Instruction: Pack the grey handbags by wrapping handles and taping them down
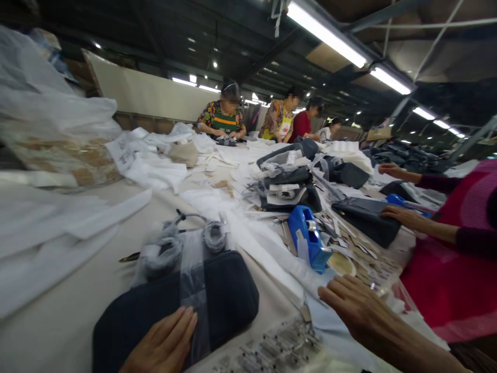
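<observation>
A dark navy bag point(229, 285) lies on the table in front of me, with a clear plastic strip point(194, 280) across its middle. Its handle hardware is wrapped in translucent film point(159, 256), and a dark cord loops above it. My left hand point(161, 342) rests flat on the bag, fingertips on the strip. To the right, my right hand point(353, 303) is over the table's clutter, its fingers loosely bent and partly hidden; I see nothing held in it. Beyond it stand a blue tape dispenser point(306, 238) and a pale tape roll point(344, 263).
White foam sheets point(58, 223) cover the left side. Wrapped dark bags point(289, 181) are stacked at centre back. A co-worker in a red apron point(450, 280) at right touches another dark bag point(368, 217). Several people work farther back. A printed clear bag point(279, 347) lies at front.
</observation>
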Motion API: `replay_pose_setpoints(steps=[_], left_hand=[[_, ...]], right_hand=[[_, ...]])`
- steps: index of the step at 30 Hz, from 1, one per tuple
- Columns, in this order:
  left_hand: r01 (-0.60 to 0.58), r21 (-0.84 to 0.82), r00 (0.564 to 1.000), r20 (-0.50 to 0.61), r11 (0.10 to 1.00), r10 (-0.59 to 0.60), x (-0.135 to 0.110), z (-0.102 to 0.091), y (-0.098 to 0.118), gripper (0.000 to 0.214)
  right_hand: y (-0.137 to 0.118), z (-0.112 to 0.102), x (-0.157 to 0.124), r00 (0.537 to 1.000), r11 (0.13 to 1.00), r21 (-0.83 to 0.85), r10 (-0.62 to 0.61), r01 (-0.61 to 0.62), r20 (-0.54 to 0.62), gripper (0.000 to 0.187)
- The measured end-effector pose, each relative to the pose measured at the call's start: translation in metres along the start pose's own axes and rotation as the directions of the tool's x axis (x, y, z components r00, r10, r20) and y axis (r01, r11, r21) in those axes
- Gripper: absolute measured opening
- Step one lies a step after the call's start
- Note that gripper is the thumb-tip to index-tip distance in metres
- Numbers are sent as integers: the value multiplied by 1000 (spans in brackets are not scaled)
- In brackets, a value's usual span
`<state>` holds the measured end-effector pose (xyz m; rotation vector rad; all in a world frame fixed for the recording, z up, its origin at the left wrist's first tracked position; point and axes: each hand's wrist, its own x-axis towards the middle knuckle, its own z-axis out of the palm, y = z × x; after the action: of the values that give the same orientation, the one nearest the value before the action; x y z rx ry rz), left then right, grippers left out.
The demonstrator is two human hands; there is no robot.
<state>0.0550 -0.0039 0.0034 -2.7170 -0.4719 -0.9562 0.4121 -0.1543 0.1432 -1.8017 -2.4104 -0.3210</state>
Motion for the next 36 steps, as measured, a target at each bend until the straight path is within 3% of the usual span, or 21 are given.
replay_pose_setpoints(steps=[2,4,7,11,15,21,30,32,34,36], left_hand=[[-22,64,987,157,998,11,7,-17,7,40],[-5,97,985,170,995,-11,13,-26,12,46],[57,101,973,215,993,-78,15,-28,17,45],[101,86,958,262,991,-121,12,-25,19,39],[109,84,959,254,990,-127,10,-25,21,39],[138,47,969,198,989,-144,11,-26,21,38],[128,81,984,111,988,-137,9,-18,20,35],[137,74,985,94,988,-144,9,-15,21,34],[159,67,983,79,985,-164,9,-13,22,34],[172,63,981,76,983,-177,10,-13,22,34]], right_hand=[[-16,-13,20,986,987,90,-139,130,94,36],[-32,-20,41,944,947,207,-281,245,171,37],[-55,-22,80,835,853,352,-485,385,261,30],[-87,-7,142,679,757,366,-651,542,340,16],[-107,23,196,603,697,284,-715,659,353,9],[-117,46,237,552,648,212,-745,731,375,11],[-125,51,255,491,624,246,-755,742,435,8],[-126,54,258,512,657,255,-729,710,454,8],[-125,59,262,568,724,229,-664,651,485,2],[-120,65,267,642,799,189,-578,571,504,23]])
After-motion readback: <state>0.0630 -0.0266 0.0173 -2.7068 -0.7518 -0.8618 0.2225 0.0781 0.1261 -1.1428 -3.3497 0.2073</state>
